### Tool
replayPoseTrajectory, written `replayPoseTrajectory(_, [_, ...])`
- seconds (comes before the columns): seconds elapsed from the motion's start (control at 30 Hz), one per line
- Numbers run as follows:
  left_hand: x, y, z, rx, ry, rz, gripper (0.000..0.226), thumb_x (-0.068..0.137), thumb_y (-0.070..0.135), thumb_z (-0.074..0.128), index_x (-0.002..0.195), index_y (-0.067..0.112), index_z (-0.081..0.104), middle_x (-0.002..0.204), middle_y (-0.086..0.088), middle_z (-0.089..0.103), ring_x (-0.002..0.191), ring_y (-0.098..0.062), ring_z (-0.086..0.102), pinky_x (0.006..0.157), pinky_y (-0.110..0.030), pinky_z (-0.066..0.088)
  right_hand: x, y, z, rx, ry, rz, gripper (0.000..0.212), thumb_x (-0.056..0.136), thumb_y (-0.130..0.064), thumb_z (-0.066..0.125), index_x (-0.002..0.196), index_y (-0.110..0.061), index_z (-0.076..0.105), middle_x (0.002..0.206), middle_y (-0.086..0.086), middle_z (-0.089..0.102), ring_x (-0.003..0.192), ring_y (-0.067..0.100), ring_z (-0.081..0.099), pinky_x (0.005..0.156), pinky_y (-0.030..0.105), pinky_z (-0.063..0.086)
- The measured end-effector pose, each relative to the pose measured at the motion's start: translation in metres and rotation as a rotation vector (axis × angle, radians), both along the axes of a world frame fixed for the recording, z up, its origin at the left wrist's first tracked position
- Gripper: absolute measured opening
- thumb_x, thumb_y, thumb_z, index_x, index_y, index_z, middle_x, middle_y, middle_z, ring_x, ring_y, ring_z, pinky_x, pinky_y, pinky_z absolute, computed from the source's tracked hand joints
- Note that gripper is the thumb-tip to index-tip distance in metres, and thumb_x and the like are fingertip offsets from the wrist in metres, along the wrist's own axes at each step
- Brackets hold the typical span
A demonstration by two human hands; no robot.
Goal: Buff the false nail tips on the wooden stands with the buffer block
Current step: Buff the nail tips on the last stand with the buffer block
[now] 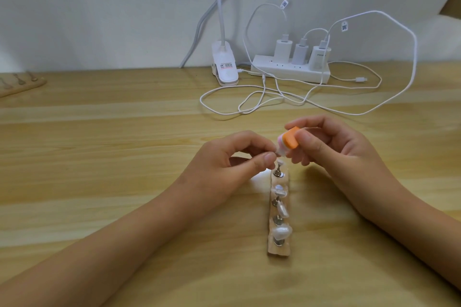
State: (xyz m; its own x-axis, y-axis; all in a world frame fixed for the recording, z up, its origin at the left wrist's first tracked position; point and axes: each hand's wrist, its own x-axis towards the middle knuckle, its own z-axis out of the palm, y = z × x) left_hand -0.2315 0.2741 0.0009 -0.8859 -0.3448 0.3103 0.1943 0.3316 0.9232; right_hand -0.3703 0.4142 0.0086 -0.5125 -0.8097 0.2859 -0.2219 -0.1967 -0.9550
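Far off at ten o'clock lies a second wooden stand (22, 86). Bare bench (99, 182) stretches from it to my left hand (224, 159), whose thumb and forefinger pinch the farthest nail tip (279, 154). The wooden stand (279, 252) runs twelve to six between my wrists. My right hand (334, 149) grips the orange buffer block (290, 137), tilted, its lower end at that tip. Charger cables (359, 114) loop near at twelve.

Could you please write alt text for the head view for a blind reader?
The right hand holds an orange buffer block to a nail tip pinched by the left hand, above a wooden stand of nail tips on a table.
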Motion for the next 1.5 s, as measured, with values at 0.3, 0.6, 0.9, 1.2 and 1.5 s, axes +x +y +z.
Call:
replayPoseTrajectory(0.3, [-0.0002,-0.0012,-0.0018,0.04,0.006,0.005,0.015,0.081,0.028,0.066,0.092,0.019,0.071,0.081,0.004,0.072,0.083,-0.009,0.068,0.075,-0.019,0.054,0.0001,0.0001,-0.0001,-0.003,-0.018,-0.02,0.029,0.08,-0.034,0.066,0.102,-0.015,0.065,0.08,0.006,0.074,0.067,0.008,0.063,0.068,0.02,0.05])
replayPoseTrajectory(0.6, [-0.0004,-0.001,-0.0016,0.04,0.004,0.002,0.014,0.082,0.028,0.065,0.092,0.02,0.071,0.081,0.004,0.073,0.081,-0.01,0.068,0.075,-0.02,0.054,0.0043,0.0005,0.0009,-0.002,-0.006,0.016,0.028,0.08,-0.031,0.063,0.102,-0.013,0.065,0.075,0.003,0.073,0.063,0.007,0.061,0.064,0.016,0.049])
replayPoseTrajectory(0.9, [-0.0007,-0.0008,-0.0016,0.034,0.004,-0.012,0.013,0.084,0.029,0.065,0.091,0.02,0.07,0.079,0.008,0.072,0.08,-0.008,0.068,0.074,-0.02,0.054,0.0056,0.0012,-0.001,-0.008,0.017,0.058,0.022,0.084,-0.025,0.063,0.102,-0.013,0.064,0.073,0.002,0.071,0.063,0.005,0.062,0.065,0.015,0.049])
replayPoseTrajectory(1.2, [0.0,-0.0011,-0.0011,0.041,0.007,-0.001,0.016,0.083,0.029,0.066,0.092,0.017,0.071,0.08,0.006,0.072,0.08,-0.008,0.068,0.074,-0.02,0.054,0.0053,0.0006,-0.0017,-0.026,0.031,0.04,0.026,0.083,-0.031,0.07,0.102,-0.015,0.065,0.072,-0.001,0.071,0.063,0.005,0.063,0.065,0.014,0.049])
replayPoseTrajectory(1.5, [-0.0012,-0.0007,-0.0001,0.11,0.035,-0.009,0.011,0.084,0.019,0.068,0.082,0.03,0.066,0.079,0.002,0.074,0.081,-0.016,0.07,0.072,-0.023,0.054,0.0038,0.0001,-0.0004,-0.006,0.01,0.009,0.027,0.082,-0.033,0.068,0.103,-0.015,0.064,0.071,-0.001,0.071,0.066,0.008,0.063,0.067,0.017,0.051])
